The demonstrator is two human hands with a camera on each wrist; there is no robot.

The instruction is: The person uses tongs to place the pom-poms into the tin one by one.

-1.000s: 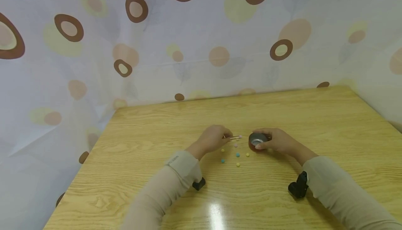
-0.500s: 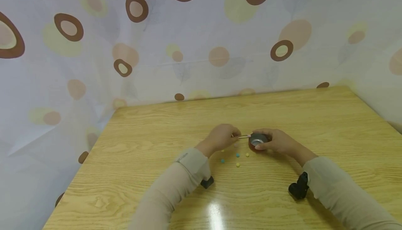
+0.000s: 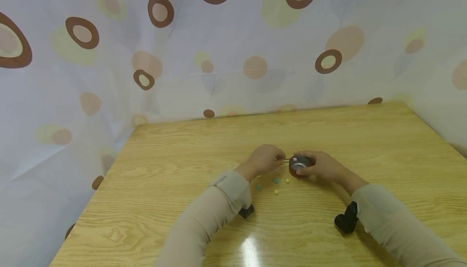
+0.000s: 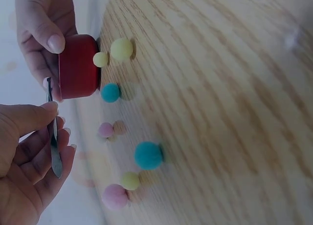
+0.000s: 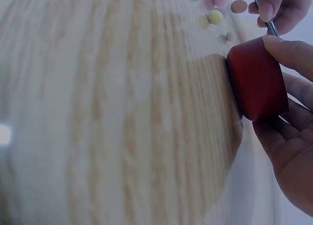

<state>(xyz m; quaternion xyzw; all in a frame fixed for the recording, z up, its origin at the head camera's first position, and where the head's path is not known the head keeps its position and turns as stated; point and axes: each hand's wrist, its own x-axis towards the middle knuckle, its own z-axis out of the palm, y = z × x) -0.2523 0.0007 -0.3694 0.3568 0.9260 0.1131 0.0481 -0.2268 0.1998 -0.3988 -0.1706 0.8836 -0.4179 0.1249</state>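
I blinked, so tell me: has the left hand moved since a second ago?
Yes: in the head view, the left hand has moved rightward, toward the red cup.

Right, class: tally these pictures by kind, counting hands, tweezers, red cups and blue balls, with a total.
Hands: 2 (left hand, right hand)
Tweezers: 1 pair
Red cup: 1
Blue balls: 2
Total: 6
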